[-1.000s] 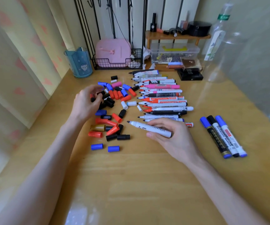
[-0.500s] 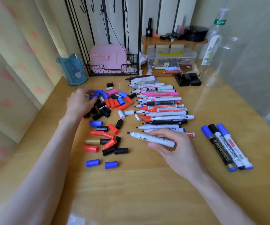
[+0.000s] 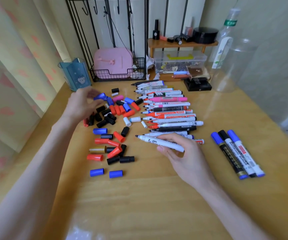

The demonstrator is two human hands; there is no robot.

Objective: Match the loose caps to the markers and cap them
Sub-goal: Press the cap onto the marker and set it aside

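Observation:
My right hand grips an uncapped white marker just above the table, its dark tip pointing left. My left hand is blurred at the far left of the pile of loose caps. Its thumb and fingertips pinch a blue cap, which is blurred too. The caps are red, black, blue, white, pink and one gold. A row of several uncapped markers lies side by side right of the caps, tips to the left. Three capped markers lie apart at the right.
A blue pen cup stands at the back left, beside a black wire rack holding a pink case. A wooden shelf, a clear box and clear bottles line the back right. The wooden table is bare near me.
My left hand has shifted from the black caps toward the far blue caps and taken one between its fingers. My right hand still holds the white marker in about the same spot.

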